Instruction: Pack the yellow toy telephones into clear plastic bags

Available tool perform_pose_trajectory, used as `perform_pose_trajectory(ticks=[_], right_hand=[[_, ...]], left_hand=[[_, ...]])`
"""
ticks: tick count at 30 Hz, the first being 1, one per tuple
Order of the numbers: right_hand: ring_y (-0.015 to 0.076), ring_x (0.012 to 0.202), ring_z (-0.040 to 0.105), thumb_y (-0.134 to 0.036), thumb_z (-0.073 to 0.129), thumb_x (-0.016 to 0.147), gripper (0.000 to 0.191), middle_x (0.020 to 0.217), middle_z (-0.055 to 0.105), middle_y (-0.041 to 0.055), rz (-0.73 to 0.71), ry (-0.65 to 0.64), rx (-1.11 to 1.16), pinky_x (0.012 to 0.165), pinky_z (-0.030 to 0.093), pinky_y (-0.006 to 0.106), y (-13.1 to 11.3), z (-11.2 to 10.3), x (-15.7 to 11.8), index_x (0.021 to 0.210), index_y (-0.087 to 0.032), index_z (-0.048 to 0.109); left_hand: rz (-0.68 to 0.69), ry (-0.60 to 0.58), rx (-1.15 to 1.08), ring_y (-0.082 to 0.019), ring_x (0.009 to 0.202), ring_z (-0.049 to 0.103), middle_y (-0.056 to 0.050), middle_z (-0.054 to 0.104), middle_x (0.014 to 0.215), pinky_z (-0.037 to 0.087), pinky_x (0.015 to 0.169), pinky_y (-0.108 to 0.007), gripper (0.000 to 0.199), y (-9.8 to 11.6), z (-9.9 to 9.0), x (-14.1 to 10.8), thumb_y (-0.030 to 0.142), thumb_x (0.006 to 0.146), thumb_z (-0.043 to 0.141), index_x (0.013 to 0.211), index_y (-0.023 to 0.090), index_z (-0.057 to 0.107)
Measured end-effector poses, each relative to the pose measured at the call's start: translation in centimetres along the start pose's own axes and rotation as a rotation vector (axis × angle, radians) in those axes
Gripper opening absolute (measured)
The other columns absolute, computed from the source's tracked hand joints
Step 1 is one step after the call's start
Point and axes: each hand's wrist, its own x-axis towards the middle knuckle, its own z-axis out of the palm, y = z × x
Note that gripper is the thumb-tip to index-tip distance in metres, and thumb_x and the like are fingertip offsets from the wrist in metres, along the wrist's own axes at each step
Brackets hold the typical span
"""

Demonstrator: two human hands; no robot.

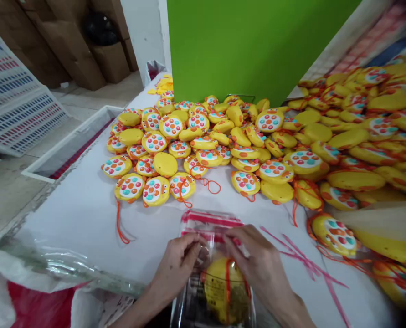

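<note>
A clear plastic package lies at the bottom centre, with a yellow toy and an orange cord showing inside it. On its left edge is my left hand, thumb and fingers pinched together at the plastic. My right hand is at the package's upper right, its fingers bent and pressed close to the plastic. Red-and-white packaging shows just beyond both hands. Farther back spreads a heap of yellow toys with coloured buttons, some with orange cords.
A green panel stands behind the heap. Pink strips lie on the white table at right. White crates and cardboard boxes are at the left. A plastic bag hangs at the near left edge.
</note>
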Motion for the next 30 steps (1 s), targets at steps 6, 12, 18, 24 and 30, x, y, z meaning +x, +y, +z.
perform_pose_trajectory(ticks=[6, 12, 18, 24, 30], right_hand=[[0.0173, 0.068, 0.065, -0.045, 0.06, 0.073, 0.031, 0.077, 0.07, 0.0036, 0.578, -0.084, 0.28, 0.057, 0.052, 0.025, 4.4, -2.0, -3.6, 0.091, -0.02, 0.066], [0.0157, 0.066, 0.061, -0.045, 0.062, 0.072, 0.028, 0.07, 0.067, 0.0021, 0.59, -0.244, 0.501, 0.06, 0.048, 0.025, 3.5, -1.0, -2.3, 0.078, -0.017, 0.067], [0.0122, 0.061, 0.055, -0.041, 0.062, 0.073, 0.025, 0.065, 0.062, -0.0005, 0.58, -0.294, 0.565, 0.056, 0.043, 0.022, 3.3, -0.8, -1.6, 0.074, -0.017, 0.065], [0.0125, 0.065, 0.055, -0.036, 0.058, 0.076, 0.021, 0.069, 0.061, 0.0005, 0.531, -0.298, 0.594, 0.059, 0.043, 0.023, 4.1, -1.0, -2.2, 0.077, -0.016, 0.063], [0.0087, 0.053, 0.047, -0.032, 0.055, 0.079, 0.017, 0.06, 0.054, -0.0023, 0.458, -0.22, 0.549, 0.049, 0.038, 0.02, 4.7, -0.9, -3.2, 0.072, -0.017, 0.059]], left_hand=[[-0.075, -0.014, -0.082, -0.018, 0.071, 0.064, -0.003, 0.064, 0.077, 0.051, 0.065, -0.028, 0.022, -0.3, -0.2, -0.3, 0.036, 0.084, 0.049, 0.087, 0.017, 0.058], [-0.09, -0.021, -0.093, -0.016, 0.069, 0.063, -0.001, 0.062, 0.076, 0.051, 0.064, -0.026, 0.019, 0.1, -0.1, -0.2, 0.035, 0.082, 0.051, 0.087, 0.017, 0.057], [-0.085, -0.028, -0.131, -0.016, 0.067, 0.062, -0.002, 0.062, 0.074, 0.05, 0.063, -0.026, 0.021, -0.4, -0.2, -0.2, 0.036, 0.084, 0.051, 0.085, 0.016, 0.056], [-0.136, -0.016, -0.193, -0.019, 0.076, 0.065, -0.006, 0.067, 0.083, 0.051, 0.071, -0.032, 0.022, -0.8, -0.6, -0.1, 0.037, 0.084, 0.051, 0.086, 0.016, 0.058], [-0.156, 0.039, -0.18, -0.018, 0.073, 0.064, -0.004, 0.069, 0.08, 0.05, 0.068, -0.029, 0.022, -0.8, -0.8, -0.3, 0.04, 0.083, 0.052, 0.091, 0.019, 0.053]])
